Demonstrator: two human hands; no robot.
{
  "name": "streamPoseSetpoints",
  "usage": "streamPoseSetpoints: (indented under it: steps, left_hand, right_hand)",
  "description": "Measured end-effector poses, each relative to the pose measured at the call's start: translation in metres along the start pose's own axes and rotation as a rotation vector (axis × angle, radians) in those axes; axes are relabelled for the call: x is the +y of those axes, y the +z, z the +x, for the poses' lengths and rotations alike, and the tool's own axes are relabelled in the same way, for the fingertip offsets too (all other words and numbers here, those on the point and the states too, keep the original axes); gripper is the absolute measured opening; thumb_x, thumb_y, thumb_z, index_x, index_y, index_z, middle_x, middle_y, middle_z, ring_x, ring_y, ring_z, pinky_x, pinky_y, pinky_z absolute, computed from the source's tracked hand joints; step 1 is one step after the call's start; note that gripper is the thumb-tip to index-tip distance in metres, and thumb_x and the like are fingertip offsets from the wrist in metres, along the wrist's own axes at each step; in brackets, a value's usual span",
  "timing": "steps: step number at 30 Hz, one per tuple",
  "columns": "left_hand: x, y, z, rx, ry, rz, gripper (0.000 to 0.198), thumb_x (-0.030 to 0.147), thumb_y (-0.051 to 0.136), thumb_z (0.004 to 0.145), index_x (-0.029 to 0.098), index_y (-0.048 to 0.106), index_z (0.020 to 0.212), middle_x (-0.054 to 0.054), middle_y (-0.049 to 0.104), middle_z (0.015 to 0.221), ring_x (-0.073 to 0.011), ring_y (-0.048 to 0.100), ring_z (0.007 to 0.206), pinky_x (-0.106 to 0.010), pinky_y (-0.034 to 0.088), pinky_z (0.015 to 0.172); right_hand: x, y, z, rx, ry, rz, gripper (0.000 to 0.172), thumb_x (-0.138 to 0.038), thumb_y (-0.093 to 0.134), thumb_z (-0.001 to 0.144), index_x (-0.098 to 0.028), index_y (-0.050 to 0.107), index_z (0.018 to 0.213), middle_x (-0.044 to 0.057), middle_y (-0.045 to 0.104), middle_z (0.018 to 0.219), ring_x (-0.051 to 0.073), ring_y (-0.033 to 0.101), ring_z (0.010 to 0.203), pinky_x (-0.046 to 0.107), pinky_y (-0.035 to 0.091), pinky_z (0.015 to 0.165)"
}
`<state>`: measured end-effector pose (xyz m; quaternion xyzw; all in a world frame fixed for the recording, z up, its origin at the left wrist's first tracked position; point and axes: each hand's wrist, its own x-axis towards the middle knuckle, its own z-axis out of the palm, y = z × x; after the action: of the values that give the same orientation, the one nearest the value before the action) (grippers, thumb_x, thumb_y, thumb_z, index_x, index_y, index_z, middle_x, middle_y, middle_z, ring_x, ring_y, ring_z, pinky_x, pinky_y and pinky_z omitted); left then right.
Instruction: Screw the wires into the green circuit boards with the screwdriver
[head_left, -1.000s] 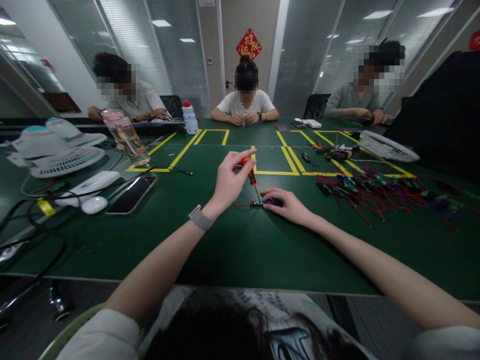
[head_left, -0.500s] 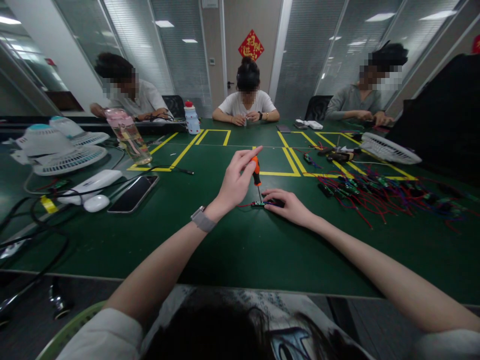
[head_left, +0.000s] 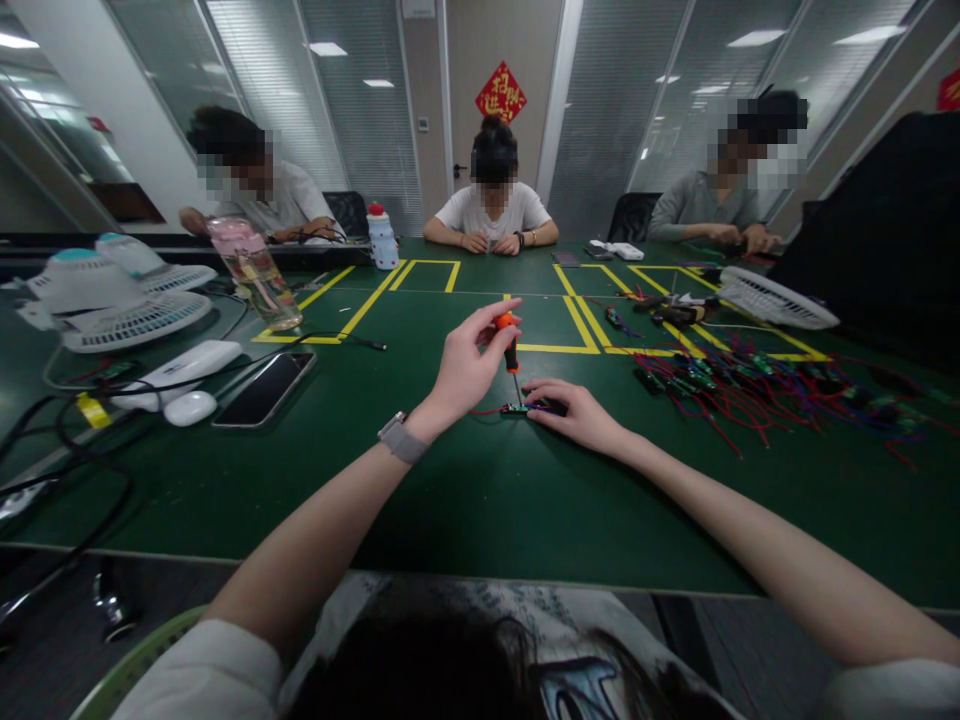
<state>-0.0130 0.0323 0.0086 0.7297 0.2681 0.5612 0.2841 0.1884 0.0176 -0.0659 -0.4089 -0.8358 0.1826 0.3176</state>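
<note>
My left hand (head_left: 474, 358) has its fingers closed around the orange top of a screwdriver (head_left: 511, 352) with an orange and black handle. The screwdriver stands nearly upright, its thin shaft pointing down at a small green circuit board (head_left: 514, 409) on the table. Whether the tip sits in a screw is too small to tell. My right hand (head_left: 574, 412) lies low on the table, thumb and fingers pinching the right end of the board. A red wire (head_left: 487, 411) runs out from the board's left end; dark wires show by my right fingers.
On the right lies a heap of wired circuit boards (head_left: 720, 375), with pliers (head_left: 679, 308) and a white fan (head_left: 776, 297) behind. A phone (head_left: 266, 390), a white mouse (head_left: 190, 408), cables and a tilted bottle (head_left: 255, 275) are on the left. Three people sit across the green table (head_left: 420, 520).
My left fingers have shifted slightly on the screwdriver's top, showing more of its orange cap. The right hand and the circuit board stay in place.
</note>
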Motion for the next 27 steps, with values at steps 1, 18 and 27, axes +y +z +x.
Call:
streamPoseSetpoints:
  steps: [1, 18, 27]
  left_hand:
    - [-0.0005, -0.0004, 0.0000, 0.028, 0.007, 0.037, 0.025, 0.022, 0.057, 0.087, 0.021, 0.064, 0.112, -0.004, 0.066, 0.100, -0.0126, 0.064, 0.085, -0.025, 0.053, 0.078]
    - [-0.0028, -0.0021, 0.0016, 0.070, 0.031, 0.114, 0.023, 0.024, 0.053, 0.090, 0.022, 0.066, 0.110, -0.006, 0.060, 0.107, -0.0129, 0.061, 0.092, -0.024, 0.053, 0.075]
    - [0.0037, 0.0009, -0.0033, 0.113, 0.096, 0.124, 0.019, 0.023, 0.058, 0.088, 0.019, 0.068, 0.103, -0.005, 0.063, 0.100, -0.0131, 0.061, 0.091, -0.024, 0.052, 0.078]
  right_hand:
    - [0.0001, 0.0001, -0.0001, 0.002, 0.001, -0.001, 0.016, -0.025, 0.064, 0.084, -0.021, 0.071, 0.098, 0.010, 0.066, 0.117, 0.024, 0.060, 0.112, 0.042, 0.045, 0.100]
    - [0.0008, 0.0011, -0.0001, -0.002, -0.011, -0.013, 0.016, -0.024, 0.063, 0.085, -0.020, 0.070, 0.098, 0.010, 0.065, 0.118, 0.024, 0.059, 0.113, 0.042, 0.044, 0.100]
    - [0.0025, 0.0022, 0.0000, 0.008, -0.011, -0.017, 0.016, -0.025, 0.063, 0.084, -0.021, 0.070, 0.098, 0.009, 0.066, 0.117, 0.024, 0.059, 0.113, 0.043, 0.044, 0.100]
